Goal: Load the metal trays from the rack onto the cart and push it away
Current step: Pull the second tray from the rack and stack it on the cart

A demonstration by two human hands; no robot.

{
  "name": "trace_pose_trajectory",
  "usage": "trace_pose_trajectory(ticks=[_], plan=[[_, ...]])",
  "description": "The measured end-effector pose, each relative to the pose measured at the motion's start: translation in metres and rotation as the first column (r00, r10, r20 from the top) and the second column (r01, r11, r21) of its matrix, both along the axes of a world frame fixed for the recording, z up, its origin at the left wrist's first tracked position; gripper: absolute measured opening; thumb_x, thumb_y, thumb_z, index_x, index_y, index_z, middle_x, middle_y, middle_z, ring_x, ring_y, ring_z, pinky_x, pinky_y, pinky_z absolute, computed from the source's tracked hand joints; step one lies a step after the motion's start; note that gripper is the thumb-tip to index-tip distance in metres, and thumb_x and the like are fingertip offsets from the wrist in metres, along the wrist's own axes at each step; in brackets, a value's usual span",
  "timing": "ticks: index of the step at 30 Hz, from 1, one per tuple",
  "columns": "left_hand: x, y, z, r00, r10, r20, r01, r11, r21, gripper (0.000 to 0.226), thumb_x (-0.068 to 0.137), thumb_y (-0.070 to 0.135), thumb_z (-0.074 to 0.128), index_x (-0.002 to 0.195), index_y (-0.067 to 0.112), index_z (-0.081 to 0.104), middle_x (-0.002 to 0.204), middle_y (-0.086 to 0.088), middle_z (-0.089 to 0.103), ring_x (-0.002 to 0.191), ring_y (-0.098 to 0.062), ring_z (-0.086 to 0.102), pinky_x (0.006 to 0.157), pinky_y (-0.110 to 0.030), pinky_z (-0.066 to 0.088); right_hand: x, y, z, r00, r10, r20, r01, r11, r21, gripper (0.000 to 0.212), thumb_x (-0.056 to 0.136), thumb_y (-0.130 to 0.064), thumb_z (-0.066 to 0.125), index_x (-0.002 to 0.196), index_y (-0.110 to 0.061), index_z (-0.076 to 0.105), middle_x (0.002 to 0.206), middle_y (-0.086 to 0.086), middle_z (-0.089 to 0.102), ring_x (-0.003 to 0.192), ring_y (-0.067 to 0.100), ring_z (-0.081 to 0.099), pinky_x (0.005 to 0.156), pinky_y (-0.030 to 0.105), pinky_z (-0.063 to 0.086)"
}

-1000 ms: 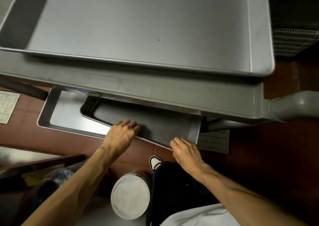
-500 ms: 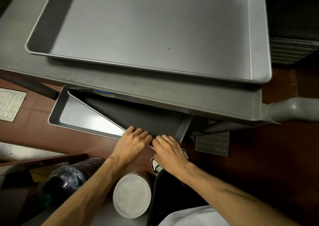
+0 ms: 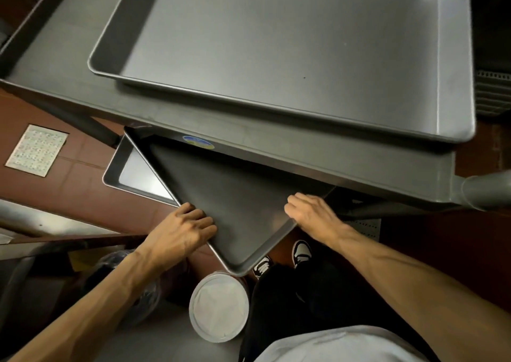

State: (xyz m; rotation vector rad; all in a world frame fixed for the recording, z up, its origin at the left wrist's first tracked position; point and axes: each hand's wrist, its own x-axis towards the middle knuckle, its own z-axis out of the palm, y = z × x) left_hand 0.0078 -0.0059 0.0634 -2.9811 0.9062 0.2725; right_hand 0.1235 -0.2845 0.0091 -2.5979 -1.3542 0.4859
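A metal tray sticks out at an angle from under the cart's top shelf, one corner pointing toward me. My left hand grips its left rim with curled fingers. My right hand grips its right rim. A large metal tray lies on the cart's top shelf. Beneath the angled tray, another tray lies on a lower level; only its left part shows.
The cart's grey handle juts out at the right. A white round lid sits near my feet, beside a dark plastic bag. A floor drain grate lies at the left on the red tiles.
The tray has been pulled farther out and turned, its corner now toward me. My hands have spread apart from side by side to the two rims.
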Motion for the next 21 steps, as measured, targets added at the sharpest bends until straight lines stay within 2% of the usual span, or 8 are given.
trace_pose_trajectory(ticks=[2, 5, 8, 11, 13, 16, 18, 21], plan=[[-0.002, 0.003, 0.005, 0.991, 0.05, -0.122, -0.044, 0.997, 0.058, 0.01, 0.08, 0.031, 0.056, 0.084, 0.022, 0.057, 0.08, 0.004, 0.06, 0.072, -0.02, 0.059, 0.065, -0.033, 0.046, -0.003, 0.009, -0.003, 0.999, 0.051, -0.017, -0.051, 0.999, 0.001, 0.029, 0.056, 0.02, 0.064, 0.063, -0.004, 0.051, 0.065, 0.013, 0.052, 0.058, 0.029, 0.051, 0.047, 0.036, 0.043], [-0.018, -0.001, 0.008, 0.901, 0.16, -0.403, -0.081, 0.975, 0.207, 0.058, 0.068, 0.056, 0.067, 0.115, 0.028, 0.047, 0.108, 0.006, 0.052, 0.095, -0.018, 0.052, 0.083, -0.035, 0.045, -0.009, 0.017, -0.012, 0.992, 0.114, -0.043, -0.115, 0.993, -0.014, 0.028, 0.053, 0.019, 0.064, 0.063, -0.004, 0.05, 0.064, 0.014, 0.051, 0.057, 0.029, 0.051, 0.045, 0.034, 0.039], [-0.034, -0.028, 0.011, 0.859, 0.257, -0.444, -0.194, 0.964, 0.182, 0.084, 0.061, 0.079, 0.055, 0.123, 0.025, 0.043, 0.111, 0.005, 0.05, 0.096, -0.018, 0.051, 0.086, -0.037, 0.047, -0.011, 0.021, -0.016, 0.987, 0.143, -0.07, -0.146, 0.988, -0.045, 0.024, 0.058, 0.014, 0.066, 0.065, -0.003, 0.051, 0.066, 0.015, 0.051, 0.06, 0.031, 0.052, 0.043, 0.035, 0.04], [-0.031, -0.076, 0.003, 0.874, 0.341, -0.346, -0.324, 0.94, 0.108, 0.069, 0.07, 0.067, 0.058, 0.116, 0.018, 0.046, 0.105, 0.0, 0.052, 0.093, -0.023, 0.054, 0.08, -0.039, 0.047, -0.012, 0.023, -0.016, 0.99, 0.121, -0.07, -0.123, 0.992, -0.025, 0.023, 0.062, 0.015, 0.061, 0.068, -0.004, 0.051, 0.07, 0.015, 0.052, 0.066, 0.032, 0.052, 0.047, 0.039, 0.044], [-0.016, -0.111, -0.009, 0.812, 0.477, -0.338, -0.476, 0.875, 0.092, 0.057, 0.076, 0.051, 0.063, 0.115, 0.016, 0.041, 0.108, -0.001, 0.048, 0.098, -0.024, 0.051, 0.082, -0.038, 0.042, -0.017, 0.029, -0.016, 0.992, 0.104, -0.067, -0.104, 0.995, -0.001, 0.017, 0.069, 0.011, 0.06, 0.072, -0.005, 0.053, 0.074, 0.014, 0.053, 0.07, 0.032, 0.053, 0.053, 0.042, 0.046], [0.006, -0.14, -0.026, 0.699, 0.645, -0.31, -0.65, 0.753, 0.101, 0.046, 0.081, 0.028, 0.065, 0.116, 0.014, 0.037, 0.111, -0.002, 0.049, 0.101, -0.023, 0.051, 0.08, -0.035, 0.042, -0.022, 0.037, -0.016, 0.991, -0.039, -0.124, 0.04, 0.999, 0.005, 0.005, 0.081, 0.0, 0.06, 0.083, -0.005, 0.058, 0.084, 0.013, 0.059, 0.079, 0.034, 0.058, 0.064, 0.04, 0.046], [0.013, -0.139, -0.031, 0.649, 0.706, -0.283, -0.71, 0.696, 0.107, 0.037, 0.084, 0.02, 0.062, 0.11, 0.016, 0.036, 0.108, -0.001, 0.053, 0.098, -0.021, 0.053, 0.075, -0.034, 0.045, -0.025, 0.041, -0.01, 0.993, 0.009, -0.117, -0.007, 1.0, 0.021, 0.009, 0.073, 0.003, 0.068, 0.08, -0.001, 0.063, 0.08, 0.014, 0.061, 0.074, 0.033, 0.061, 0.059, 0.037, 0.049], [0.015, -0.127, -0.034, 0.644, 0.728, -0.234, -0.728, 0.678, 0.105, 0.028, 0.086, 0.014, 0.058, 0.101, 0.018, 0.036, 0.1, 0.0, 0.058, 0.089, -0.022, 0.058, 0.06, -0.033, 0.04, -0.024, 0.042, -0.001, 0.995, 0.091, -0.029, -0.091, 0.996, 0.004, 0.019, 0.06, 0.008, 0.075, 0.073, -0.001, 0.065, 0.075, 0.013, 0.062, 0.07, 0.031, 0.062, 0.052, 0.035, 0.053]])
